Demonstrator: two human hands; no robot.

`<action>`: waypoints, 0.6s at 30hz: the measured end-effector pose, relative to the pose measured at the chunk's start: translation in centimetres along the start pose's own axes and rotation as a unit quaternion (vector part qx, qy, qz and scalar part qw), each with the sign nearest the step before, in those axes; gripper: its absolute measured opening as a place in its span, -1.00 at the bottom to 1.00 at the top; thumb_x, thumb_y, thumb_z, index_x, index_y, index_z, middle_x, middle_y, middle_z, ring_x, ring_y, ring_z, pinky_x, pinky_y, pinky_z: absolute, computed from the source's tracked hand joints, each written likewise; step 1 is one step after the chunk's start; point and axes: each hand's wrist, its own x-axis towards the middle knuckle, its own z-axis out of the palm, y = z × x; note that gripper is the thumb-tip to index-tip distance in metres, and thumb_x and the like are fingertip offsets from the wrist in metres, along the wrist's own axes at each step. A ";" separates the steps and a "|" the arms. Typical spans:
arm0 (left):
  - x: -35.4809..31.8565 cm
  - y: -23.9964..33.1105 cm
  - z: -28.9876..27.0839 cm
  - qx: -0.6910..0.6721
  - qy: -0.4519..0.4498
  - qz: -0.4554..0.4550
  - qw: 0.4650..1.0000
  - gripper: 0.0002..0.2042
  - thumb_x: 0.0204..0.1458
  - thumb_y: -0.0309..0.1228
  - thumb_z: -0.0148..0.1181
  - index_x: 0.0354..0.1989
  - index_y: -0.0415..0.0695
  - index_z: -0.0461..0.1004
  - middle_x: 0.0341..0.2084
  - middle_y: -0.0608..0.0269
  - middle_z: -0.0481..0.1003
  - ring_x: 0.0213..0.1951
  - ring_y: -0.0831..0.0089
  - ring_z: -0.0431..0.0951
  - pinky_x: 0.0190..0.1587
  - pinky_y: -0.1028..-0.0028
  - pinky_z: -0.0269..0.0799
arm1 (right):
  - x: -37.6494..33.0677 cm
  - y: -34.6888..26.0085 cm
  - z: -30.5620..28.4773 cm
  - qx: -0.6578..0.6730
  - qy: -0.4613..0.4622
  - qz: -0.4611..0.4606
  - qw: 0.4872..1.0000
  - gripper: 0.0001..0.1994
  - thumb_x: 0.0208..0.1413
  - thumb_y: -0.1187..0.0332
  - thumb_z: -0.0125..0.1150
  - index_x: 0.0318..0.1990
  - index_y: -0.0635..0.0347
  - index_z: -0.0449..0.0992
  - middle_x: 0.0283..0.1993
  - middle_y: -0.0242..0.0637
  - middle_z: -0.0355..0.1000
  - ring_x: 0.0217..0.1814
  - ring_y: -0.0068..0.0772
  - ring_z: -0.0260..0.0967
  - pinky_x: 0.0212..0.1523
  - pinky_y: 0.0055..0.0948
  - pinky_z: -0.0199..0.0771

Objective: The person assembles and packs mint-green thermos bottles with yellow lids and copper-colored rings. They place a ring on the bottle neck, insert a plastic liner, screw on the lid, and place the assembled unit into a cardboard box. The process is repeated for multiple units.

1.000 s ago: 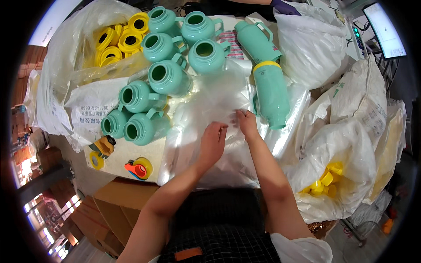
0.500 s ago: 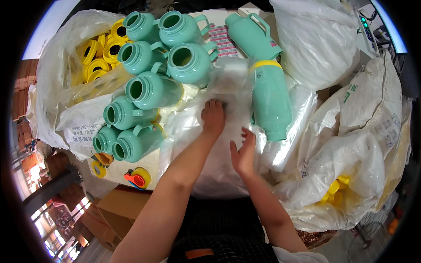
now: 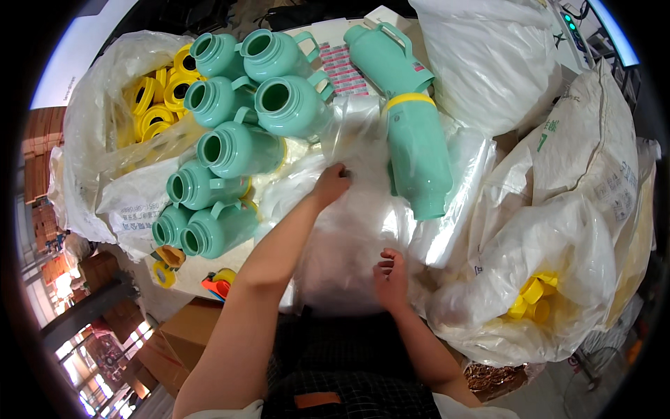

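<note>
A stack of clear plastic bags (image 3: 342, 258) lies in front of me. My left hand (image 3: 331, 186) is closed at its far part, fingertips pinched on the film. My right hand (image 3: 391, 281) hovers over the near right part, its fingers loosely bent and slightly apart, with nothing visible in them. Just right of the bags lies a mint-green jug (image 3: 421, 157) with a yellow ring at its far end. Another mint-green jug (image 3: 380, 59) lies beyond it, handle up. On the left, several mint-green jugs (image 3: 234, 149) lean together, their open mouths toward me.
A plastic sack of yellow rings (image 3: 154, 115) stands far left. Tape rolls (image 3: 222, 279) lie at the near left edge. A bulky white bag (image 3: 492, 66) fills the far right; a sack with yellow parts (image 3: 534, 299) sits near right. Pink-printed labels (image 3: 343, 72) lie at the back.
My right hand has drawn back toward me, and its fingers have bent inward. My left hand has moved slightly nearer and curled tighter on the film. The whole view has shifted a little.
</note>
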 end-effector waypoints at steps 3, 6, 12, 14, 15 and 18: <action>-4.9 0.0 -2.3 -0.371 -0.120 -0.132 0.911 -0.77 0.13 -0.35 0.06 -0.08 -0.09 0.51 -0.27 0.20 0.57 -0.23 0.29 0.60 -0.18 0.36 0.52 | -0.2 -0.7 -0.7 0.028 -0.012 0.043 0.999 -0.60 0.12 0.56 0.20 0.12 0.17 0.34 0.02 -0.24 0.44 -0.13 -0.46 0.42 -0.17 -0.45 0.49; -12.2 -0.7 -2.8 -0.657 -0.123 -0.149 0.729 -0.70 0.23 -0.27 -0.06 0.00 -0.12 0.49 -0.18 0.15 0.58 -0.15 0.21 0.58 -0.04 0.27 0.51 | -0.8 -1.1 -1.4 0.037 -0.045 0.060 0.997 -0.60 0.10 0.49 0.26 0.11 0.24 0.36 0.03 -0.21 0.44 -0.12 -0.43 0.46 -0.17 -0.44 0.52; -24.2 -0.8 -0.9 -0.826 -0.091 -0.027 0.555 -0.58 0.33 -0.17 -0.19 0.15 -0.19 0.41 0.08 0.06 0.50 0.10 0.08 0.49 0.21 0.07 0.38 | -3.9 -3.7 -0.5 0.011 -0.201 0.092 0.975 -0.64 0.10 0.49 0.29 0.06 0.23 0.41 -0.10 -0.24 0.51 -0.15 -0.39 0.49 -0.13 -0.36 0.52; -27.5 -1.2 -0.5 -0.815 -0.032 -0.045 0.576 -0.58 0.35 -0.19 -0.19 0.22 -0.17 0.37 0.11 0.07 0.48 0.10 0.11 0.50 0.19 0.12 0.40 | -5.0 -4.3 0.9 0.067 -0.205 -0.061 0.974 -0.67 0.18 0.38 0.24 0.07 0.21 0.42 -0.09 -0.24 0.51 -0.11 -0.37 0.49 -0.08 -0.34 0.51; -28.7 -0.9 -0.9 -0.808 -0.024 -0.058 0.586 -0.56 0.36 -0.17 -0.20 0.24 -0.17 0.35 0.14 0.07 0.46 0.11 0.11 0.49 0.20 0.13 0.39 | -5.5 -4.3 1.7 0.099 -0.211 -0.136 0.963 -0.68 0.21 0.32 0.21 0.08 0.20 0.42 -0.08 -0.25 0.51 -0.09 -0.36 0.49 -0.06 -0.33 0.50; -33.2 0.5 -1.7 -0.803 -0.004 -0.082 0.590 -0.51 0.38 -0.08 -0.24 0.29 -0.16 0.31 0.18 0.08 0.44 0.12 0.12 0.48 0.21 0.15 0.38 | -4.8 -5.1 4.0 0.306 -0.290 0.023 0.907 -0.58 0.39 0.12 -0.11 0.16 0.26 0.39 0.10 -0.24 0.45 0.12 -0.35 0.42 0.12 -0.31 0.43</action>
